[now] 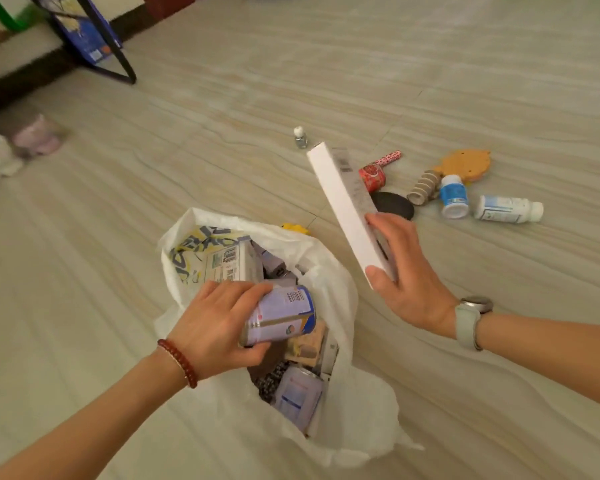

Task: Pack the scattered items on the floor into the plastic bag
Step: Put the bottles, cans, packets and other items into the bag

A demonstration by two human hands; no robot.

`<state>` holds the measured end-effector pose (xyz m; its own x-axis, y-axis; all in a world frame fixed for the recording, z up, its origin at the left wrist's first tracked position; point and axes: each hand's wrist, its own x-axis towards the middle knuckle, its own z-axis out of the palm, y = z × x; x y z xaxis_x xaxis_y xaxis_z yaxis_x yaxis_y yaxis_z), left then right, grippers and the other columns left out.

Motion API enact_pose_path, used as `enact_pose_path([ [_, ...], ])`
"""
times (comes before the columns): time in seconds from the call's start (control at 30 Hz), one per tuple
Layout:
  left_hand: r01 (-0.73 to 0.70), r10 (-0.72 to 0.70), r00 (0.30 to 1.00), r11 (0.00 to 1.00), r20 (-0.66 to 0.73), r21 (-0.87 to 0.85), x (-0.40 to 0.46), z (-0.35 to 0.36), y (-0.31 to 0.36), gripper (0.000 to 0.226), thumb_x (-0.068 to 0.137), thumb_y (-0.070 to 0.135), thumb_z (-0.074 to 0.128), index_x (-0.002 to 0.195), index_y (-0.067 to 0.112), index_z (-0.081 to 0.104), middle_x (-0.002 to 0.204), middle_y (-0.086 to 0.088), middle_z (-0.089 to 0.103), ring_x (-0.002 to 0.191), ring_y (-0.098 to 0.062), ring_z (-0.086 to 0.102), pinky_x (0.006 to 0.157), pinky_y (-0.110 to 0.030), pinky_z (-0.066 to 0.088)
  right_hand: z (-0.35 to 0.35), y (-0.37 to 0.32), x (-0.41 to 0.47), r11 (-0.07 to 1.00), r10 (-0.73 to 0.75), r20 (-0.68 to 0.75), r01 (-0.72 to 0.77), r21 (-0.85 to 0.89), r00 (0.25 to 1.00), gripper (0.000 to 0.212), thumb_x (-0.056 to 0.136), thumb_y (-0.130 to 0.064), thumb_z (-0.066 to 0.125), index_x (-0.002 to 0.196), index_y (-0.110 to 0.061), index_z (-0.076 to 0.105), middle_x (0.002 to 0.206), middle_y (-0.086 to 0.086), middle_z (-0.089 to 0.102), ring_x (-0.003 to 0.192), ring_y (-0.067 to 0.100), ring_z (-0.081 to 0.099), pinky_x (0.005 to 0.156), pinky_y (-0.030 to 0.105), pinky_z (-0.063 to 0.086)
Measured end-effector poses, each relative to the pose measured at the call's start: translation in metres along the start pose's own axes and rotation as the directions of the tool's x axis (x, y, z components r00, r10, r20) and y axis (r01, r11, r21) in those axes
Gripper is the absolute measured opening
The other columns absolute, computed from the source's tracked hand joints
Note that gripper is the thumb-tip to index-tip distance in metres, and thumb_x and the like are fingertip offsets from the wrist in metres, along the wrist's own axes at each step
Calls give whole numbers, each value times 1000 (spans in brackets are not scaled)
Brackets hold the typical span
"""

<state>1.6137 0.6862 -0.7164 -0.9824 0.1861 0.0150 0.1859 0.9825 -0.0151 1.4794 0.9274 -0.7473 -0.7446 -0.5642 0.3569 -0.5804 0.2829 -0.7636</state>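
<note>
The floor is covered with pale tiles that have a soft wavy grain, and thin joints run across it. At the top left a black metal frame stands near the dark skirting, with a blue printed board behind it. At the left edge some blurred pink and white objects lie on the floor.

The white plastic bag lies open on the floor in the lower middle, already holding boxes and cans. The left hand is over its mouth, and its fingers are clamped on a lilac can lying on its side. The right hand is just to the right of the bag and above the floor; its fingers are clamped on the lower end of a long white box, which tilts up and away.

Behind this box several items lie scattered on the floor: a small glass bottle, a red can, a pink spotted tube, a black round lid, an orange flat toy, a cardboard roll and two white bottles. The box hides part of the red can and the lid.
</note>
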Motion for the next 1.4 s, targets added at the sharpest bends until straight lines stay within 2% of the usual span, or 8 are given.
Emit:
enact_pose_path([
  [0.17,79,-79,997,994,5,77,-8,21,0,62,61,60,51,107,18,55,90,0,70,81,-25,62,74,-31,30,22,-36,-17,968,-250,282,232,95,926,56,85,-43,37,135,-26,19,137,-1,26,126,13,30,105,20,30],
  [0.4,406,-409,912,904,-2,133,17,40,16,50,67,58,55,92,17,70,93,-5,68,93,-30,61,84,-42,40,36,-39,-33,973,126,514,-4,-231,848,73,75,-56,17,143,-31,16,141,-6,25,111,17,46,80,28,42],
  [0.63,428,-408,901,890,-144,155,-8,43,-4,39,66,33,69,101,17,60,115,-11,62,108,-29,57,91,-42,23,58,-28,-1,791,286,524,112,-602,802,63,82,-51,22,142,-31,22,148,8,25,121,35,38,99,42,33],
  [0.8,439,-412,893,885,-181,152,-14,39,-15,42,72,33,51,110,15,54,124,-12,57,123,-25,33,97,-45,20,90,-35,11,758,370,529,81,-647,763,61,88,-56,36,131,-14,34,132,18,38,117,39,39,92,46,38],
  [0.93,478,-462,877,864,-133,154,-17,42,-19,44,76,35,41,113,14,54,130,-16,53,126,-34,39,101,-47,16,108,-48,-2,895,350,729,18,-445,588,60,93,-53,27,143,-21,16,153,16,8,140,42,5,112,52,21],
  [1.07,478,-471,878,869,-82,129,-15,47,-17,44,78,33,35,112,13,55,129,-18,53,125,-37,44,102,-48,10,80,-36,-10,893,149,621,166,-419,769,43,96,-32,32,135,-14,34,142,11,35,129,28,34,105,41,35],
  [1.2,453,-447,891,885,-78,106,-13,47,-9,44,78,32,32,112,15,55,129,-14,53,126,-34,43,104,-49,7,40,6,-21,872,255,341,-62,-486,905,34,92,-24,43,125,-13,44,127,7,44,115,25,44,93,36,38],
  [1.4,274,-270,958,961,-94,33,-11,46,22,38,80,37,39,103,15,60,116,-9,62,116,-26,47,100,-46,19,30,43,-45,772,635,486,-514,-374,601,74,86,-29,59,144,-17,15,134,15,46,114,30,51,98,37,41],
])
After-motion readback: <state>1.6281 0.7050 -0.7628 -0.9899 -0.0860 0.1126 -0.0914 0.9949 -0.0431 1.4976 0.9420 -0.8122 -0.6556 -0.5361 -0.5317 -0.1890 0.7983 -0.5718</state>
